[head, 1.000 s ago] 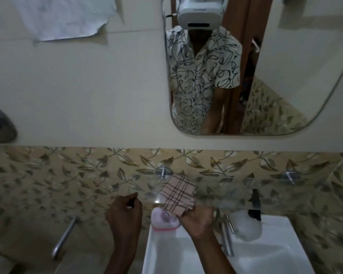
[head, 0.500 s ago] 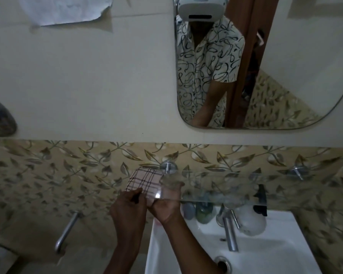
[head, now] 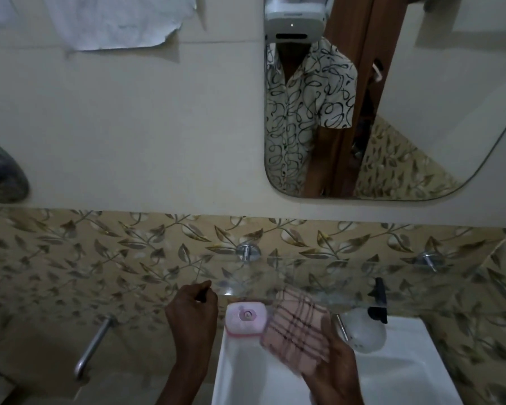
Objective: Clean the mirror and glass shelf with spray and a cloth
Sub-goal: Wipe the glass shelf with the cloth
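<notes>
The clear glass shelf point(head: 348, 276) juts from the leaf-patterned tiles on two metal pegs, above the sink. My left hand point(head: 193, 314) grips the shelf's left front corner with curled fingers. My right hand point(head: 336, 369) holds a pink checked cloth point(head: 295, 331) at the shelf's front edge, right of the left peg; the cloth's upper part shows blurred through the glass. The mirror point(head: 421, 112) hangs above at the upper right. A translucent spray bottle point(head: 365, 334) with a black trigger stands under the shelf on the sink's rim.
A white sink point(head: 406, 375) lies below the shelf, with a pink-and-white container point(head: 246, 318) on its left back corner. A metal tap point(head: 341, 328) pokes out beside the right hand. A metal handle point(head: 94, 346) sits low on the left wall, a round metal fitting point(head: 0, 173) at far left.
My right hand has swept the cloth from the shelf's left end to the right and toward me. My left hand stays at the shelf's left corner.
</notes>
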`<state>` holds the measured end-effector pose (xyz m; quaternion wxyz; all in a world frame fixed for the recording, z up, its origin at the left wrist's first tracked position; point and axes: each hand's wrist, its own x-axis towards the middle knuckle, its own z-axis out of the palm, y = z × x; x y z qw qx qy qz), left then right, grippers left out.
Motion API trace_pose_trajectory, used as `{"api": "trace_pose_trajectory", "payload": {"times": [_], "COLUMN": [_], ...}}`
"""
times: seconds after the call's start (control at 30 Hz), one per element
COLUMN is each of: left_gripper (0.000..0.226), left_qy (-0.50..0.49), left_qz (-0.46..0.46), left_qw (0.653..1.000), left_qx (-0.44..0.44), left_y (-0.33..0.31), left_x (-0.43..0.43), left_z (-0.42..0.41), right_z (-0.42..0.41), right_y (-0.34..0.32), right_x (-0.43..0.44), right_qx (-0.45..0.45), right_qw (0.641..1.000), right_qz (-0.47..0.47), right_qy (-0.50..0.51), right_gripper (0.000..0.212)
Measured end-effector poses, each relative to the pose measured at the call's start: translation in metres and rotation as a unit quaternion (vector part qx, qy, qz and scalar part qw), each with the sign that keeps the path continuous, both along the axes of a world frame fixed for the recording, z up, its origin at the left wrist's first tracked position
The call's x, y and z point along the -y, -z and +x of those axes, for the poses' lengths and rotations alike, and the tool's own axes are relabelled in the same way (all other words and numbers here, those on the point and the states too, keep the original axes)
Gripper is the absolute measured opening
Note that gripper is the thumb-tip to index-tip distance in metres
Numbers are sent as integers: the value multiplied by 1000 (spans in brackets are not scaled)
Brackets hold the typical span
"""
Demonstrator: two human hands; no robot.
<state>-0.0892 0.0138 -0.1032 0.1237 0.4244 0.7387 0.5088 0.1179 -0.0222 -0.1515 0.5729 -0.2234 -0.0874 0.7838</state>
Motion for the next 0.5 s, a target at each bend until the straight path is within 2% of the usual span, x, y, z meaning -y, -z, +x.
{"api": "trace_pose_trajectory", "payload": {"times": [0.03,0.1,0.13,0.23,0.3,0.33,0.37,0.4,0.47,0.5], "left_gripper": [16,16,16,16,16,16,17,17,16,16], "left_qy": [1,0,-1,7,8,8,9,10,11,13], "left_qz": [0,0,1,-1,-1,0,0,0,3,9], "left_qw": [1000,1000,1000,1000,1000,1000,1000,1000,1000,1000], "left_qx": [-4,-13,-15,-17,-14,-13,-13,-14,-12,-9], "left_y": [0,-1,-1,0,0,0,0,0,1,2], "left_x": [0,1,1,3,3,3,3,3,3,3], "left_z": [0,0,0,-1,-2,-2,-3,-3,-3,-4], "right_z": [5,9,4,-16,-34,-44,-56,-66,-75,-79], "right_y": [4,-4,-16,-47,-63,-69,-74,-74,-60,-53], "right_x": [5,16,16,-6,-32,-46,-60,-70,-82,-82], "right_qx": [56,129,149,216,320,389,471,595,809,852], "right_qw": [998,991,988,976,943,914,871,790,551,462], "right_qz": [-10,-9,-2,39,46,61,88,112,182,230], "right_qy": [-17,-33,-36,9,78,98,104,96,90,90], "right_gripper": [77,35,28,30,34,41,53,68,85,81]}}
